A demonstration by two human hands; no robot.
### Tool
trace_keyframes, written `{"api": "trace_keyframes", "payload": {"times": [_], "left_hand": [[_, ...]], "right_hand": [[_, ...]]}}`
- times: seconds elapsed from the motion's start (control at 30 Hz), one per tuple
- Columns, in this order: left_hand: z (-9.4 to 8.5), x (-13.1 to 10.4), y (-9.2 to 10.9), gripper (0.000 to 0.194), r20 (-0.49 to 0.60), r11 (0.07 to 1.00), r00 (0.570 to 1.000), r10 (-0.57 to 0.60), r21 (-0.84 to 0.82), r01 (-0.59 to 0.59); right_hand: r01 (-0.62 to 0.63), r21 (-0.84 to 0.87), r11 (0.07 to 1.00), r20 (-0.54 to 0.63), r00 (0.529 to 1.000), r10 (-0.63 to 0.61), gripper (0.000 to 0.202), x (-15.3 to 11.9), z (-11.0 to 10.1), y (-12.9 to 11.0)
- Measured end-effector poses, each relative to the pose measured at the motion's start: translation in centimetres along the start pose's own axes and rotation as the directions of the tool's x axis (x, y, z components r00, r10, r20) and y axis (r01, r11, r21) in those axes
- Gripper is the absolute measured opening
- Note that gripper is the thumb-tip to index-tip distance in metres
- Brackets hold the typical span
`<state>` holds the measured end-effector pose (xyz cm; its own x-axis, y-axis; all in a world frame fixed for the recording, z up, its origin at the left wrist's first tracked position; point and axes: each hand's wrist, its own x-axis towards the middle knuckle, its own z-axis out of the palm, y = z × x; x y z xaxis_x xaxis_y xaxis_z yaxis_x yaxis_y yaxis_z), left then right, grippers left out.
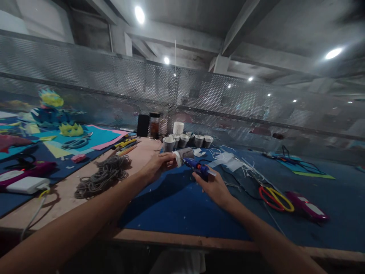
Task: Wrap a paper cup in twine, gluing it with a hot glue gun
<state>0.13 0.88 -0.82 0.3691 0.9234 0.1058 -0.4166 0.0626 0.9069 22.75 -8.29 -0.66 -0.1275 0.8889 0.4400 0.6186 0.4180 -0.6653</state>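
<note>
At the centre of the scene, raised just above the surface [185,217]: a small grey cup-like piece [188,153], tilted on its side, with a whitish band [179,158] at its left end. Held at that left end by the left hand [157,166], in a narrow grip with fingertips pinched together. Just to the right, a blue glue gun [198,166] in the right hand [216,187], in a grip closed around the body, nozzle toward the piece; too blurred to tell contact from a slight gap.

Just beyond, a row of small grey cups [169,144], with a white cup stack [178,128] behind, and a dark-lidded jar [154,126] to the left. Near left, a loose heap of grey cord [104,174]; farther left, coloured paper sheets [105,137] and a yellow paper crown [71,129]. To the right, translucent white scraps [226,160], red-and-yellow-handled scissors [276,198] and a magenta device [308,207]. Across the far side, a perforated metal screen [199,89].

Possible trouble, as a judgement: a burn to the left fingertips from a slip of the nozzle, if hot; a dent in the piece from too hard a pinch; a twist out of place from too light a one; knocked-over cups from a forward reach; a jerk of the gun from a dark cable [242,186] snagging among scraps and scissors.
</note>
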Motion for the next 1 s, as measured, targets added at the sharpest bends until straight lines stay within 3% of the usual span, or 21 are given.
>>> {"api": "trace_keyframes", "payload": {"times": [0.17, 0.27, 0.37, 0.5, 0.57, 0.67, 0.77, 0.87, 0.93, 1.0], "left_hand": [[0.1, -0.2, 0.0, 0.02, 0.027, 1.0, 1.0, 0.001, 0.014, -0.002], [0.2, -0.3, 0.4, 0.022, 0.005, 1.0, 1.0, -0.003, -0.022, 0.003], [0.0, -0.1, 0.7, 0.022, -0.051, 0.999, 0.999, -0.002, -0.035, 0.0], [-0.7, 0.3, 0.6, 0.02, -0.089, 0.999, 0.996, 0.022, -0.045, -0.027], [-0.9, 0.4, 0.4, 0.021, -0.07, 0.999, 0.997, 0.029, -0.031, -0.031], [-1.0, 0.4, 0.3, 0.023, -0.02, 0.999, 0.999, 0.047, 0.01, -0.047], [-0.8, 0.2, 0.3, 0.023, -0.003, 0.997, 0.998, 0.06, 0.038, -0.06], [-0.6, 0.1, 0.3, 0.023, 0.003, 0.995, 0.998, 0.069, 0.065, -0.069], [-0.4, 0.0, 0.4, 0.023, 0.015, 0.992, 0.997, 0.076, 0.098, -0.077], [-0.1, -0.1, 0.5, 0.023, 0.038, 0.986, 0.996, 0.076, 0.143, -0.08]], "right_hand": [[-0.027, 0.186, 0.982, -0.022, 0.999, 0.032, 0.033, 0.1, 0.1, 0.4], [0.027, 0.247, 0.969, 0.029, 0.999, -0.035, 0.033, 0.3, -0.6, 0.4], [0.155, 0.069, 0.985, 0.154, 0.974, -0.164, 0.025, 0.3, -1.7, -0.1], [0.359, -0.102, 0.928, 0.398, 0.87, -0.293, 0.038, -0.8, -2.1, -1.2], [0.418, -0.158, 0.895, 0.485, 0.822, -0.299, 0.044, -1.5, -1.5, -1.4], [0.481, -0.277, 0.832, 0.552, 0.788, -0.272, 0.046, -2.2, -0.3, -1.3], [0.537, -0.341, 0.771, 0.561, 0.775, -0.291, 0.05, -2.4, 0.4, -1.1], [0.574, -0.303, 0.761, 0.548, 0.758, -0.353, 0.054, -2.1, 0.2, -1.2], [0.572, -0.271, 0.774, 0.48, 0.778, -0.406, 0.051, -1.3, -0.4, -1.3], [0.543, -0.284, 0.79, 0.338, 0.828, -0.447, 0.041, 0.0, -1.0, -1.5]]}}
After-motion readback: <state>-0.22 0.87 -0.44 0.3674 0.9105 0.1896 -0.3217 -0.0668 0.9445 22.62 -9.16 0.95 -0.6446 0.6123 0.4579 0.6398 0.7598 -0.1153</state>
